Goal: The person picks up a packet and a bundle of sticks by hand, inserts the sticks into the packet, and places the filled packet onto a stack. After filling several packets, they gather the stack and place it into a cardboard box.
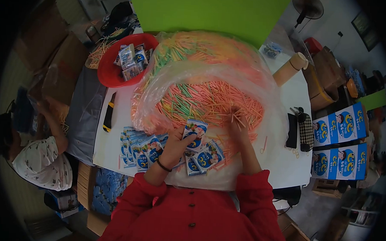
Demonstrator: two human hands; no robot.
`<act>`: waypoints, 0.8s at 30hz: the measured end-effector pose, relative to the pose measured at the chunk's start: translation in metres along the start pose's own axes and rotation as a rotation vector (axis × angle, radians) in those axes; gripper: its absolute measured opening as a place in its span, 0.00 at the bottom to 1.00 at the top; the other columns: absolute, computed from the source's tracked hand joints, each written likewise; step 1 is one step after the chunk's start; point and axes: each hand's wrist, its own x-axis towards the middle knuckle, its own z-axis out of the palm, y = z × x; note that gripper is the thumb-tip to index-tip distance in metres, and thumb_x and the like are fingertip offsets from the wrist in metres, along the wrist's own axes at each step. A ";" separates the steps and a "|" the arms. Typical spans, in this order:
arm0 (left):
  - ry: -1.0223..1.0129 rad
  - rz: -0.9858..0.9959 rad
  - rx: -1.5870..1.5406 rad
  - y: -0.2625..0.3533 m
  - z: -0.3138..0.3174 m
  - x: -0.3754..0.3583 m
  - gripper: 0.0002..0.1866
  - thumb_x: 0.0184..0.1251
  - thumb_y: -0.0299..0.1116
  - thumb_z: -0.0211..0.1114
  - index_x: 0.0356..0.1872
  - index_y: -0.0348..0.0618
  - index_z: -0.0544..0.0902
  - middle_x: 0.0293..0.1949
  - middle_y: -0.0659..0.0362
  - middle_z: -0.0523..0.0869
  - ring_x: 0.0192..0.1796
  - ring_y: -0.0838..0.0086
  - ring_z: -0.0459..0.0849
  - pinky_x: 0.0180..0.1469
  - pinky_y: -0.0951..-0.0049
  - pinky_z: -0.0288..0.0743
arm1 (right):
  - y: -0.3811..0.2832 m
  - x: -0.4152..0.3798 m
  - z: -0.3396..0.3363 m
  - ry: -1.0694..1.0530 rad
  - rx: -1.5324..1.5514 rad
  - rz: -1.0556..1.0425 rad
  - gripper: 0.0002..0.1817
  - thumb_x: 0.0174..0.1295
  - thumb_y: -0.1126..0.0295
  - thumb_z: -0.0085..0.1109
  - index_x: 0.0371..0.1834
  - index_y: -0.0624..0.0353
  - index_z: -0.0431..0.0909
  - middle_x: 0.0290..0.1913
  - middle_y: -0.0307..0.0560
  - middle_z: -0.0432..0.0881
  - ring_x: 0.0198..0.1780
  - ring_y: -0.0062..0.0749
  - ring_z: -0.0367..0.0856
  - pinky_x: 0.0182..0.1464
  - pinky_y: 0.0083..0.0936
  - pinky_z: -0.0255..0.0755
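My left hand (175,146) holds a small blue-and-white printed packet (196,132) upright at the near edge of a large clear plastic bag (212,74) full of thin orange, pink and green sticks (202,99). Inside the bag's mouth, my right hand (238,124) pinches a few of the sticks. More of the same packets (140,148) lie fanned out on the white table (281,163) under and left of my left hand. Both my sleeves are red.
A red bowl (111,76) with packets and sticks sits at the back left, a yellow-black utility knife (109,112) beside it. A black pouch (302,129) lies at right, a cardboard roll (290,68) behind it. Another person (36,156) sits at left. Printed boxes (340,140) stand at right.
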 end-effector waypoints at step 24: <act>0.004 -0.148 -0.323 -0.002 0.002 0.002 0.12 0.75 0.33 0.56 0.51 0.38 0.80 0.40 0.61 0.87 0.39 0.80 0.85 0.41 0.77 0.81 | 0.032 0.007 -0.006 -0.018 0.292 0.140 0.06 0.74 0.67 0.49 0.45 0.57 0.70 0.30 0.32 0.73 0.33 0.18 0.75 0.34 0.20 0.70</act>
